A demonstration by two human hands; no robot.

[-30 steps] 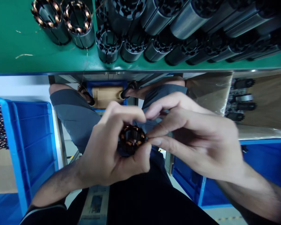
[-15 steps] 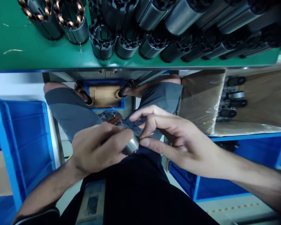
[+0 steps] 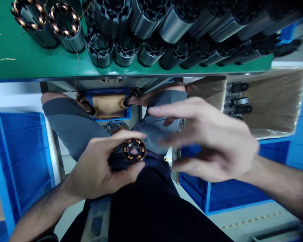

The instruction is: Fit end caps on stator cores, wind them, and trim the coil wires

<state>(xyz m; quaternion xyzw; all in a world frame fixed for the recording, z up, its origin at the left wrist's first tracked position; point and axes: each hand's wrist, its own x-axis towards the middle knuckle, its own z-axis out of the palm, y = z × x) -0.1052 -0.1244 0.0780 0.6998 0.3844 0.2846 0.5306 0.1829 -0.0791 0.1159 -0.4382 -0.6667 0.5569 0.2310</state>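
Note:
My left hand (image 3: 101,168) grips a small motor stator (image 3: 134,150) with copper windings, its ring end facing me, held above my lap. My right hand (image 3: 212,141) hovers just to the right of it, fingers spread apart and blurred by motion, touching nothing. On the green bench (image 3: 35,64) above stand two wound stators (image 3: 65,25) at the left and several bare grey stators (image 3: 151,30) in rows to the right.
A blue bin (image 3: 17,158) stands at my left. A blue crate (image 3: 217,198) sits low at the right, under a cardboard box (image 3: 272,101) holding dark parts. My legs in grey shorts (image 3: 70,121) and a footrest (image 3: 108,104) show under the bench.
My left hand turned the stator so its wound end faces me. My right hand let go of it and pulled away to the right with fingers opening.

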